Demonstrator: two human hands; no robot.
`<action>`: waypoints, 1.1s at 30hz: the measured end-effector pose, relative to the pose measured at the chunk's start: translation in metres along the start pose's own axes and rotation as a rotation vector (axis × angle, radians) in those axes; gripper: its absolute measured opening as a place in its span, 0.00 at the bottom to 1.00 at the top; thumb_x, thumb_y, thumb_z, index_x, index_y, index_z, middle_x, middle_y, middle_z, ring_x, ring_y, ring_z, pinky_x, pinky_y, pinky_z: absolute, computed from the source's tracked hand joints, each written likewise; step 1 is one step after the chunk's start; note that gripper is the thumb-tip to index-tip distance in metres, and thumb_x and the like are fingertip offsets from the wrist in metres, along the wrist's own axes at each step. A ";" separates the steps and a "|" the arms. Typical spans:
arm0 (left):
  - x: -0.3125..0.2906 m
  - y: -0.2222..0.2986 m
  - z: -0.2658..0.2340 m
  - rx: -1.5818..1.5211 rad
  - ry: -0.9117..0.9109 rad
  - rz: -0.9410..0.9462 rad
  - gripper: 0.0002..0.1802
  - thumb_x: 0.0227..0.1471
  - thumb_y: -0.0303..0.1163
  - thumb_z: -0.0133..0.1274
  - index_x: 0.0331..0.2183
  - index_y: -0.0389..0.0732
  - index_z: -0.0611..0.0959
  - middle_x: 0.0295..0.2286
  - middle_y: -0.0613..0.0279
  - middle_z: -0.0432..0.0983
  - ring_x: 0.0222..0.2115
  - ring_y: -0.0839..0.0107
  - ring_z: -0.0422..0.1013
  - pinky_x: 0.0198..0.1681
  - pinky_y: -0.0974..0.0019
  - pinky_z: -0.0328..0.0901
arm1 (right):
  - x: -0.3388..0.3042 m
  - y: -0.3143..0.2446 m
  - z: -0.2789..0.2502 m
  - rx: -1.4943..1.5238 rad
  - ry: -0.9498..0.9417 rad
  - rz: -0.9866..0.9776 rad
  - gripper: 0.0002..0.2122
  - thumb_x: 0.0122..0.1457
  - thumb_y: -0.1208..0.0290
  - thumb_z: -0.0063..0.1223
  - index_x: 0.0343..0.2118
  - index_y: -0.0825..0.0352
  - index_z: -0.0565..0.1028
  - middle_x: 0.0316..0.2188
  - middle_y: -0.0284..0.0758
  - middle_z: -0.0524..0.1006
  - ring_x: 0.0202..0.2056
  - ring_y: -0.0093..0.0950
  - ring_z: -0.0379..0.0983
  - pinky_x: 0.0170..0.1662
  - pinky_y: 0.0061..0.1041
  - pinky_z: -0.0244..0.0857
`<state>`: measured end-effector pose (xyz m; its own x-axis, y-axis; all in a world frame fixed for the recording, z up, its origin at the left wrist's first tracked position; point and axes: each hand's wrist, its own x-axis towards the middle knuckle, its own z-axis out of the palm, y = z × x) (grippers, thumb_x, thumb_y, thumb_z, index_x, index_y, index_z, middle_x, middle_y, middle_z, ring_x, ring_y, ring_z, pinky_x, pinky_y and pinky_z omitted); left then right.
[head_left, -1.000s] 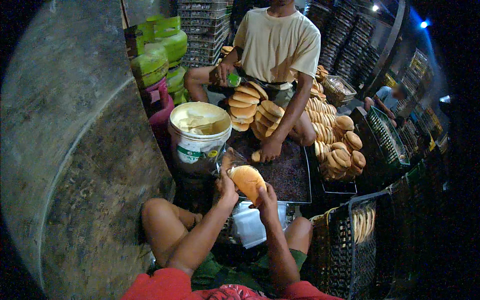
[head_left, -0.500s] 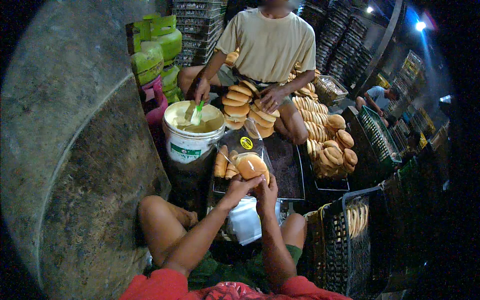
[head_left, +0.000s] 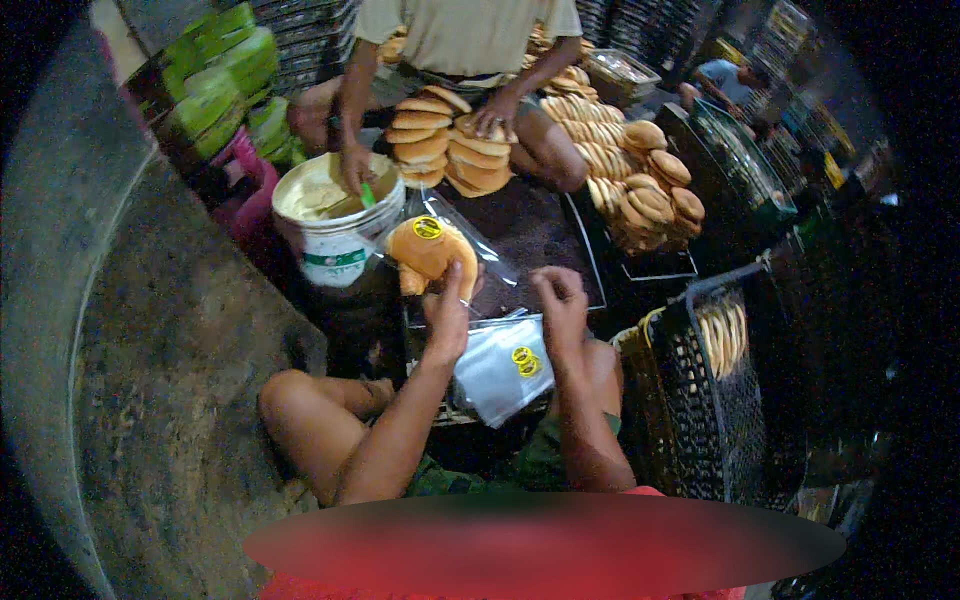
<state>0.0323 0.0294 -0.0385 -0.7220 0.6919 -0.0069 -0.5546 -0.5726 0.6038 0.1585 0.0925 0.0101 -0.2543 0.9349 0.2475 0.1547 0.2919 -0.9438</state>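
My left hand (head_left: 449, 316) is closed around a golden-brown bun (head_left: 430, 250) inside a clear plastic bag (head_left: 478, 232) with a round yellow sticker. Its thumb presses on the bun's near side. To the right, apart from the bun, my right hand (head_left: 562, 300) has its fingers curled in, and I see nothing in them. Just below both hands lies a stack of flat clear bags (head_left: 490, 375), with yellow stickers showing on it. Part of a longer roll (head_left: 410, 281) shows at the bun's lower left.
Opposite, a person's hand (head_left: 355, 168) holds a green-handled tool (head_left: 368, 195) at a white bucket (head_left: 335, 245) of cream spread. Their other hand rests on stacked buns (head_left: 478, 160). More buns (head_left: 648, 205) fill a tray at right. A black crate (head_left: 700, 400) stands nearer me.
My right hand has let go of the bagged bun and moved right. My left hand has carried the bun up and left. The view has shifted, showing more of the bag stack.
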 end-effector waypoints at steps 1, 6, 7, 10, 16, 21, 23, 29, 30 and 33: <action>-0.001 -0.004 0.003 0.042 -0.003 -0.060 0.25 0.57 0.42 0.56 0.50 0.35 0.73 0.44 0.60 0.74 0.43 0.67 0.73 0.47 0.63 0.70 | 0.008 -0.006 -0.018 -0.047 0.072 0.012 0.17 0.52 0.65 0.63 0.41 0.72 0.77 0.43 0.40 0.75 0.42 0.30 0.73 0.47 0.27 0.67; -0.029 -0.022 -0.004 1.018 -0.385 -0.355 0.27 0.51 0.46 0.61 0.41 0.32 0.78 0.38 0.54 0.77 0.42 0.66 0.71 0.46 0.61 0.67 | 0.043 -0.036 -0.094 -0.101 -0.504 0.359 0.23 0.50 0.58 0.64 0.44 0.71 0.76 0.35 0.35 0.78 0.35 0.24 0.73 0.40 0.25 0.67; -0.032 -0.020 -0.014 0.943 -0.513 -0.226 0.27 0.49 0.47 0.63 0.39 0.32 0.79 0.37 0.51 0.77 0.42 0.62 0.72 0.46 0.58 0.67 | 0.051 -0.044 -0.118 -0.173 -0.477 0.384 0.23 0.49 0.60 0.64 0.44 0.71 0.76 0.36 0.32 0.77 0.36 0.22 0.71 0.42 0.23 0.66; -0.036 -0.017 -0.055 1.941 -0.616 -0.001 0.25 0.42 0.44 0.67 0.36 0.36 0.80 0.35 0.47 0.79 0.40 0.50 0.74 0.45 0.49 0.65 | 0.088 -0.061 -0.235 -0.136 -0.058 -0.048 0.20 0.47 0.62 0.65 0.40 0.70 0.77 0.34 0.37 0.79 0.32 0.27 0.76 0.38 0.27 0.71; -0.025 -0.024 -0.089 1.970 -0.533 -0.091 0.14 0.44 0.35 0.62 0.33 0.39 0.80 0.31 0.48 0.80 0.38 0.47 0.74 0.44 0.44 0.64 | 0.130 0.016 -0.483 -0.909 0.391 0.026 0.21 0.47 0.61 0.60 0.43 0.68 0.73 0.36 0.41 0.78 0.38 0.34 0.77 0.40 0.34 0.70; -0.032 -0.004 -0.069 2.176 -0.568 0.086 0.09 0.52 0.34 0.54 0.31 0.39 0.79 0.28 0.48 0.80 0.36 0.47 0.75 0.39 0.45 0.65 | 0.113 0.124 -0.506 -0.990 0.212 0.304 0.27 0.50 0.48 0.57 0.44 0.68 0.75 0.39 0.48 0.78 0.40 0.44 0.76 0.44 0.40 0.68; -0.032 0.001 -0.061 2.173 -0.446 0.098 0.10 0.55 0.35 0.50 0.31 0.38 0.79 0.27 0.47 0.79 0.34 0.47 0.75 0.37 0.46 0.67 | 0.118 0.117 -0.491 -0.777 0.149 0.357 0.29 0.53 0.45 0.55 0.45 0.69 0.75 0.42 0.49 0.77 0.43 0.43 0.75 0.46 0.40 0.67; -0.012 0.017 -0.038 1.306 -0.113 0.267 0.16 0.59 0.38 0.51 0.32 0.33 0.78 0.22 0.52 0.78 0.22 0.56 0.75 0.27 0.54 0.68 | 0.151 -0.005 -0.347 -1.413 0.461 -0.270 0.18 0.60 0.56 0.51 0.48 0.62 0.74 0.42 0.41 0.76 0.45 0.43 0.72 0.46 0.40 0.67; -0.008 0.026 -0.034 1.111 -0.138 0.112 0.16 0.60 0.39 0.51 0.32 0.34 0.79 0.21 0.56 0.77 0.20 0.63 0.74 0.25 0.59 0.68 | 0.153 -0.014 -0.297 -1.267 0.293 -0.360 0.17 0.58 0.57 0.54 0.46 0.62 0.75 0.39 0.41 0.77 0.43 0.42 0.73 0.44 0.41 0.68; 0.000 0.062 -0.021 0.650 -0.049 -0.235 0.16 0.62 0.40 0.48 0.31 0.38 0.79 0.19 0.66 0.74 0.17 0.79 0.69 0.18 0.73 0.61 | 0.138 -0.011 -0.133 -0.798 -0.223 -0.273 0.17 0.53 0.59 0.61 0.42 0.66 0.78 0.34 0.43 0.80 0.35 0.43 0.78 0.42 0.39 0.70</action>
<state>-0.0110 -0.0151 -0.0177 -0.5854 0.7929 -0.1692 -0.3220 -0.0359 0.9461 0.2484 0.2452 0.0841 -0.5481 0.7745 0.3157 0.6625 0.6325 -0.4013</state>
